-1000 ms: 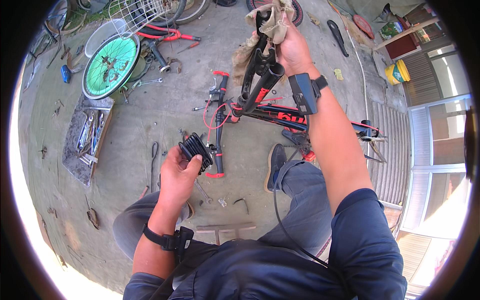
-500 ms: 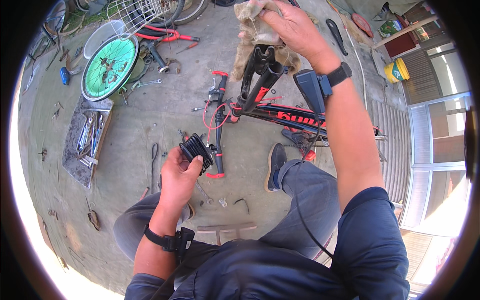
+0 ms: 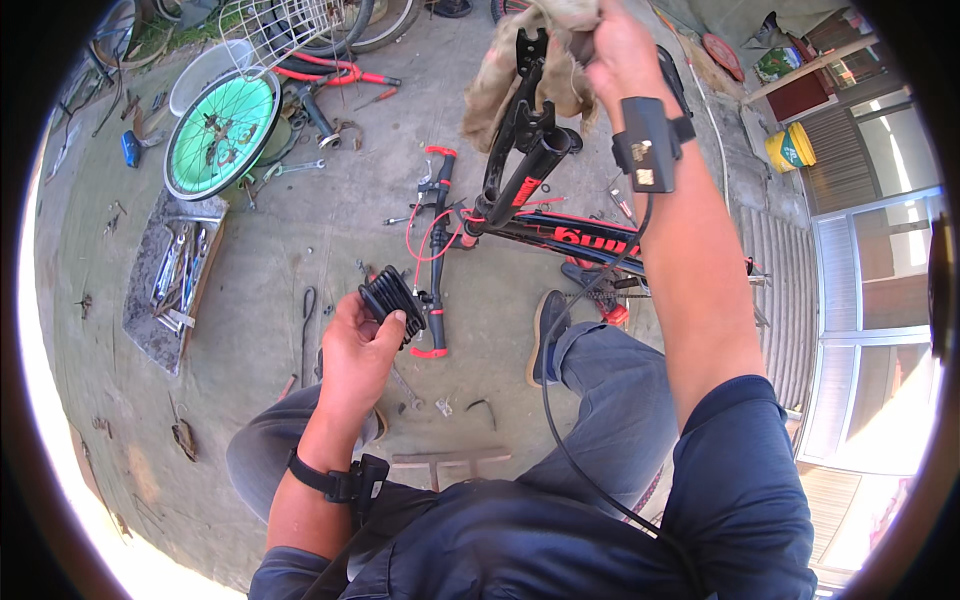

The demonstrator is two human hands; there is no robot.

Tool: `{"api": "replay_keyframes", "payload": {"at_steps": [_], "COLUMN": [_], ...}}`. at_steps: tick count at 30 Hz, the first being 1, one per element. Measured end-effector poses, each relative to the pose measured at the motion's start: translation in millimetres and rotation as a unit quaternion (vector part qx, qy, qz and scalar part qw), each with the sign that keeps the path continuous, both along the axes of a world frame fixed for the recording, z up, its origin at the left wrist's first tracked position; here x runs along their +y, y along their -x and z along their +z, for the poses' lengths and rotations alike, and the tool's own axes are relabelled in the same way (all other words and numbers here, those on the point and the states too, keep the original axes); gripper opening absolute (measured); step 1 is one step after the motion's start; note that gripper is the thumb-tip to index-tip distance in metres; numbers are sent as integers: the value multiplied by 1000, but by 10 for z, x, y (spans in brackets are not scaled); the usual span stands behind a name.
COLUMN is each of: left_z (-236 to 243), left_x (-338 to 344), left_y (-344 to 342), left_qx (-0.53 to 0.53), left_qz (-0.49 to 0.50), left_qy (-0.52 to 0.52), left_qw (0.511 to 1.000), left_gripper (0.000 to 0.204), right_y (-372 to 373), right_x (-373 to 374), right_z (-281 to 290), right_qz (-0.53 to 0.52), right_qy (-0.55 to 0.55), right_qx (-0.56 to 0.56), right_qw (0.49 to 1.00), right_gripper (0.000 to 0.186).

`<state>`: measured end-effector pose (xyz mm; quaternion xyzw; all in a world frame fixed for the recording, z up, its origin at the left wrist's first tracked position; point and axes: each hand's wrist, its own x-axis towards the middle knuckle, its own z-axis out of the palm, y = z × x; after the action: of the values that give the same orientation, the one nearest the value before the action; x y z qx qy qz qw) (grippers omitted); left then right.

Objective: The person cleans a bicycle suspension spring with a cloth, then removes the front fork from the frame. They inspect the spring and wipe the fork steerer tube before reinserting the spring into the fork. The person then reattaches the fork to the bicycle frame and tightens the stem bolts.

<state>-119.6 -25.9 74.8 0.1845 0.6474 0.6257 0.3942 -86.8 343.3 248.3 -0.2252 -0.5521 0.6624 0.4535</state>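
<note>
My left hand is closed around a black ribbed coil that looks like wound cable, held low over the ground. Stretched far forward, my right hand grips a beige rag, with its fingertips partly hidden. The rag hangs around and behind the upper end of a black fork on a black and red bicycle frame; whether it touches the fork I cannot tell. Left of the frame, a black handlebar with red ends and red cables lies between my two hands.
A tray of wrenches sits at the left, below a green-disc wheel. White wire basket and red tubes are farther off. A yellow bucket stands right. Loose tools and a T-shaped bar lie near my legs.
My right hand has moved right and its wrist has turned. The rag has shifted with it, leaving more of the fork's upper end showing. My left hand stays in place with the coil.
</note>
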Motion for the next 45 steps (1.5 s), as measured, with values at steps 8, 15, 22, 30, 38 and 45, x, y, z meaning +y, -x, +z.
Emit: {"api": "replay_keyframes", "payload": {"at_steps": [8, 15, 22, 30, 38, 45], "left_z": [0, 14, 84, 84, 12, 23], "left_x": [1, -1, -7, 5, -2, 36], "left_y": [6, 13, 28, 10, 7, -46], "left_qx": [4, 4, 14, 0, 21, 27], "left_qz": [-2, -5, -15, -3, -10, -4], "left_qy": [11, 17, 36, 25, 33, 51], "left_qw": [1000, 1000, 999, 1000, 999, 998], "left_gripper": [32, 33, 30, 29, 31, 28], "right_y": [-318, -129, -491, -1437, -2103, -2280], "right_x": [-168, 4, 505, 185, -813, -1440], "right_z": [-201, -688, -802, -254, -154, -864], "right_qz": [104, 157, -88, -135, -23, 93], "right_qy": [14, 31, 60, -13, 75, 165], "right_qx": [-19, -62, -62, -16, 7, -129], "right_qw": [994, 985, 992, 991, 997, 973], "right_gripper": [38, 30, 25, 21, 24, 33]}}
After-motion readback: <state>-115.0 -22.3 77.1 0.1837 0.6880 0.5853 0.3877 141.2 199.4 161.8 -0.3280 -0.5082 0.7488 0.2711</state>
